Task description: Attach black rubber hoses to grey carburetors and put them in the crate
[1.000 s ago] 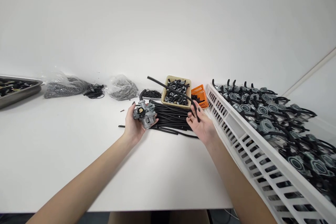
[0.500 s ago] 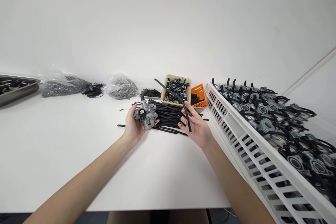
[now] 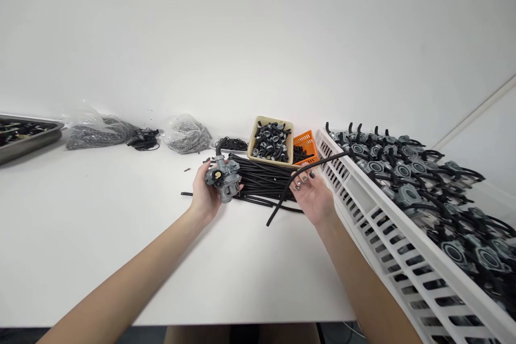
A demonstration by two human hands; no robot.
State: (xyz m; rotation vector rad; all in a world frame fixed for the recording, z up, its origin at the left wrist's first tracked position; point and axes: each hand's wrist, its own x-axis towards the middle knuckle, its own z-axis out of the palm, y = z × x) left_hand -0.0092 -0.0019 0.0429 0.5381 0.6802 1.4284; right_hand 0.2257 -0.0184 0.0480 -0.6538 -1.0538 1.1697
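Note:
My left hand is closed around a grey metal carburetor, held above the table with a short bent black tube rising from its top. To the right of it, my right hand holds a long black rubber hose with its fingers, palm turned up. One hose end points down toward the table, while the other reaches up to the right, in front of the white crate. Behind both hands lies a pile of black hoses, partly hidden by the carburetor and my right hand.
A white slatted crate packed with carburetors borders the right side. At the back stand a cream bin of small hose parts, an orange basket and plastic bags. A metal tray is far left.
The hose in my right hand has swung round: its far end pointed up-left over the cream bin and now points right. My right hand has shifted slightly right; the left hand stays put.

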